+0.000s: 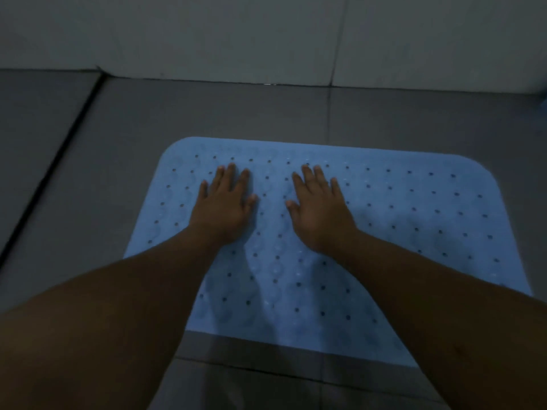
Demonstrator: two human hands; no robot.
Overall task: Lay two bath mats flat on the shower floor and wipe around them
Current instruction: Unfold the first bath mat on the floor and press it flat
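Note:
A light blue rubber bath mat (pixel 414 220) with rows of small holes lies flat on the grey tiled floor. My left hand (pixel 223 207) presses palm-down on the mat's left half, fingers spread. My right hand (pixel 318 211) rests palm-down beside it, near the mat's middle, fingers also spread. Neither hand holds anything. Both forearms cross the mat's near edge and hide part of it. Only one mat is in view, and no cloth is visible.
A pale tiled wall (pixel 266 39) rises just beyond the mat's far edge. A dark groove (pixel 50 170) runs diagonally through the floor on the left. Bare grey floor (pixel 118 128) surrounds the mat. The light is dim.

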